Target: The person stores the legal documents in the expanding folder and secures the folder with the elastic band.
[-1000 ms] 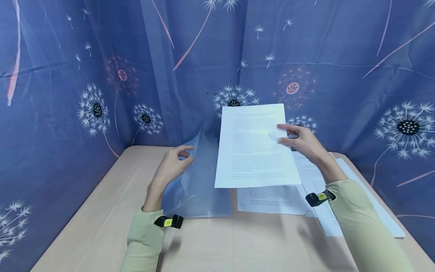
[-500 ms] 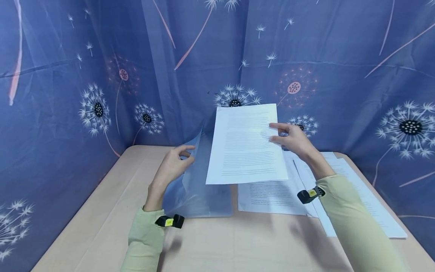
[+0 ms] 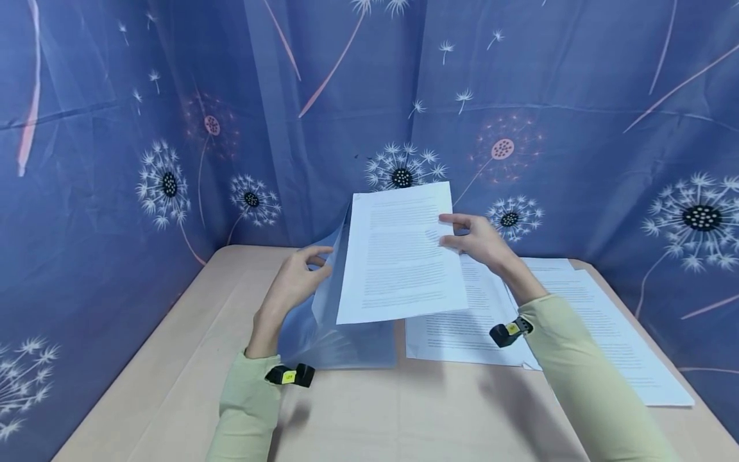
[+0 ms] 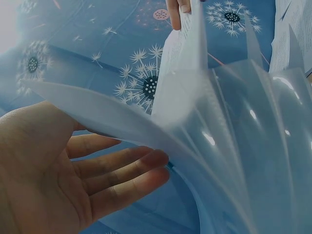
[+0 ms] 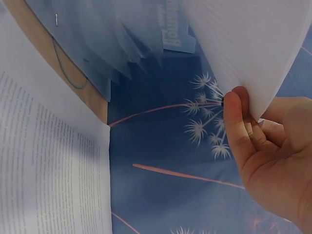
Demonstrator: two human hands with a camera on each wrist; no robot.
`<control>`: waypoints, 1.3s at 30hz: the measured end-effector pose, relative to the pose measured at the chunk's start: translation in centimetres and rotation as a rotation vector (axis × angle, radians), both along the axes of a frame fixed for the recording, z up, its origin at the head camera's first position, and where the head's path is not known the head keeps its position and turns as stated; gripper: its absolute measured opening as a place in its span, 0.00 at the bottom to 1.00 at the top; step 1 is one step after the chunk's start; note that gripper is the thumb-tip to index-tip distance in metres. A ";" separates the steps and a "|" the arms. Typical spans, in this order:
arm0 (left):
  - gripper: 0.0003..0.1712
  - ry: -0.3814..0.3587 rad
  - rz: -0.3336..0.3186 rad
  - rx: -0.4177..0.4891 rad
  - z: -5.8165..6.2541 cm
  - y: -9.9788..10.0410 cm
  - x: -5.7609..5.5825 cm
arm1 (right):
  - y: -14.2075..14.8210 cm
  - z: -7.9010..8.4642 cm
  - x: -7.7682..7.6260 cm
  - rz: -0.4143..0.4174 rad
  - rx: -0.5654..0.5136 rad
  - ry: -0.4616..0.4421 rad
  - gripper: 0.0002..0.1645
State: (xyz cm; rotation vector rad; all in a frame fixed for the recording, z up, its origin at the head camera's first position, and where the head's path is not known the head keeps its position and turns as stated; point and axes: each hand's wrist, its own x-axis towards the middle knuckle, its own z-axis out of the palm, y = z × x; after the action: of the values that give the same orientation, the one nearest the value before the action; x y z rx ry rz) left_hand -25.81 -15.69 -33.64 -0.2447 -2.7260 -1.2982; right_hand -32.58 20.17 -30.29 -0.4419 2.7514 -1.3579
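Observation:
My left hand [image 3: 294, 279] pinches the raised edge of a translucent blue folder [image 3: 369, 351], keeping it lifted at the left. Clear plastic pockets [image 4: 239, 112] fan out beside the fingers in the left wrist view; the thumb is hidden there behind the plastic. Between thumb and fingers, my right hand [image 3: 482, 244] grips the right edge of a white printed sheet [image 3: 398, 256]. That sheet is held up above the table, tilted toward me, and overlaps the folder's pockets in the head view. The right wrist view shows the sheet [image 5: 253, 34] from behind, pinched near its edge.
Printed pages [image 3: 462, 337] lie right of the folder, partly under the raised sheet. More overlapping pages [image 3: 606, 340] reach toward the right edge of the beige table [image 3: 358, 417]. A blue dandelion-patterned curtain [image 3: 323, 147] stands behind and at both sides.
The right hand has carried the printed sheet leftward, from over the loose pages to over the folder. My left hand has stayed in place with the folder's edge lifted.

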 end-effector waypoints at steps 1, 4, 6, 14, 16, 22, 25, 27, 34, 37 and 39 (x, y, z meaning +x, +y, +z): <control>0.26 0.001 -0.001 -0.001 0.0 0.0 0.0 | -0.1 0.0 0.0 0.004 -0.002 -0.002 0.35; 0.26 -0.003 -0.001 -0.004 0.1 0.1 0.0 | -0.6 -0.1 0.1 0.016 -0.004 -0.005 0.35; 0.27 -0.007 -0.004 -0.005 0.1 0.1 0.0 | -0.9 -0.2 0.2 0.028 -0.008 -0.003 0.35; 0.27 -0.001 -0.008 -0.002 0.0 0.0 -0.1 | -2.2 -0.8 0.3 0.044 0.014 -0.008 0.35; 0.27 0.006 -0.004 -0.004 0.0 0.1 0.0 | -2.4 -1.0 0.2 0.051 0.018 -0.006 0.35; 0.27 0.016 0.003 -0.010 0.1 0.2 0.0 | -3.3 -1.3 0.1 0.071 0.002 -0.005 0.34; 0.27 0.017 0.003 -0.009 0.1 0.3 0.0 | -3.8 -1.4 0.1 0.074 -0.006 -0.019 0.34; 0.27 0.016 0.003 -0.006 0.1 0.3 0.0 | -4.1 -1.5 0.1 0.073 -0.012 -0.031 0.34; 0.27 -0.001 0.005 -0.003 -0.1 0.3 -0.2 | -5.0 -2.1 0.0 0.087 -0.031 -0.033 0.34; 0.27 -0.006 0.006 -0.001 0.0 0.3 -0.2 | -5.3 -2.4 0.0 0.087 -0.036 -0.021 0.35; 0.27 -0.006 0.004 0.001 0.0 0.3 -0.1 | -5.5 -2.7 0.0 0.092 -0.042 -0.010 0.35</control>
State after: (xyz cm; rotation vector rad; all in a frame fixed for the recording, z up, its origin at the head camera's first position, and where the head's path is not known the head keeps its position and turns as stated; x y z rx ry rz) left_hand -25.96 -15.40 -33.64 -0.2356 -2.7292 -1.3011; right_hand -32.61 14.66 -32.98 -0.5549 2.6630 -1.3941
